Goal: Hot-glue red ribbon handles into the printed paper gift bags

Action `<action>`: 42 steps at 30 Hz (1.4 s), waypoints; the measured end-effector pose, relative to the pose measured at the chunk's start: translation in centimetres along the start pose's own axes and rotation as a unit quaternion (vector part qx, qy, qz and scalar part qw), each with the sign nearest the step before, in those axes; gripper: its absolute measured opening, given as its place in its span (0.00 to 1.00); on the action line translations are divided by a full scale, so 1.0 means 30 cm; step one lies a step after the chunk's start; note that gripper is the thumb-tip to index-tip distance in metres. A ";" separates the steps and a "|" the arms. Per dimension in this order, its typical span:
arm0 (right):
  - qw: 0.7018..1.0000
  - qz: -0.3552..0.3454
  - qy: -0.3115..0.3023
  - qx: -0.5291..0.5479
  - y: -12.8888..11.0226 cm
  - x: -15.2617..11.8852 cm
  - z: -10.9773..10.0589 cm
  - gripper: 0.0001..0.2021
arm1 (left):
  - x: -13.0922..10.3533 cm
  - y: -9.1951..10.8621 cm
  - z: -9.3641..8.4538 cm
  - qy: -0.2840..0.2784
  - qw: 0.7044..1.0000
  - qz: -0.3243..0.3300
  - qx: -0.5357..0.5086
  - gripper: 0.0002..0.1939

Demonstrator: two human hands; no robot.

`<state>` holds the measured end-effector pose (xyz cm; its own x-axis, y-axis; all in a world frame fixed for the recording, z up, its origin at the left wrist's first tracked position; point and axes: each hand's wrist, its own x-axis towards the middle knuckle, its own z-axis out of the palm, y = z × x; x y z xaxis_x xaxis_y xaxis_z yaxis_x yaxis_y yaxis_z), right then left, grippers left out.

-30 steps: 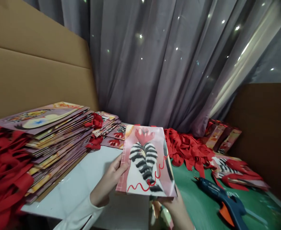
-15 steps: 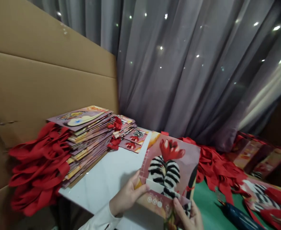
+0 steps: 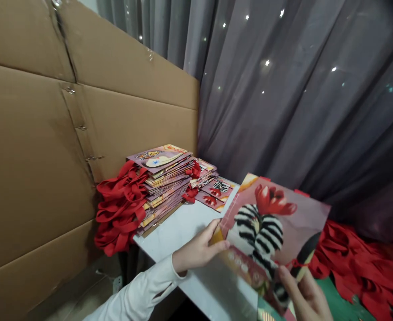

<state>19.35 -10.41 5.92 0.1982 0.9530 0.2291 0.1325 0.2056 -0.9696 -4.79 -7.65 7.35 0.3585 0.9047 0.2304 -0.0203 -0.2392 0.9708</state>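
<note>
I hold a flat pink paper gift bag [image 3: 276, 223] printed with a black-and-white striped figure and a red flower, tilted above the white tabletop [image 3: 183, 227]. My left hand [image 3: 198, 250] pinches its left edge, thumb on top. My right hand [image 3: 305, 296] grips its lower right corner, partly cut off by the frame's bottom edge. The bag's bottom flap is folded up toward me. A tall stack of similar printed bags [image 3: 161, 178] with red ribbon handles [image 3: 119, 207] lies at the table's far left.
Large cardboard sheets [image 3: 49, 133] stand along the left. A grey star-dotted curtain [image 3: 299, 89] hangs behind. A heap of loose red ribbons [image 3: 357, 263] lies at right beside a green mat [image 3: 337, 307].
The view has swung left, so the glue gun and the right-hand bags have left the frame. The held bag has tilted and its bottom flap has been folded up.
</note>
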 end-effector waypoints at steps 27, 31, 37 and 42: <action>0.902 -0.386 0.039 -0.187 -0.440 0.736 0.904 0.14 | -0.152 0.136 -0.409 0.412 0.709 0.235 0.522 0.10; 0.936 -0.303 0.170 -0.054 -0.309 0.697 0.752 0.16 | -0.125 0.305 -0.583 0.461 0.678 0.161 0.550 0.09; 0.936 -0.275 0.220 -0.022 -0.185 0.666 0.615 0.15 | 0.002 0.366 -0.674 0.287 0.671 0.038 0.683 0.13; 0.935 -0.321 0.111 -0.101 -0.277 0.701 0.640 0.11 | -0.002 0.342 -0.713 0.219 0.648 -0.040 0.728 0.18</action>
<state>3.77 12.18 17.16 0.2087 0.5738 0.7919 0.4691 0.6518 -0.5959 -24.99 -2.61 18.75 -0.0006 0.8718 0.4899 0.9990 0.0226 -0.0391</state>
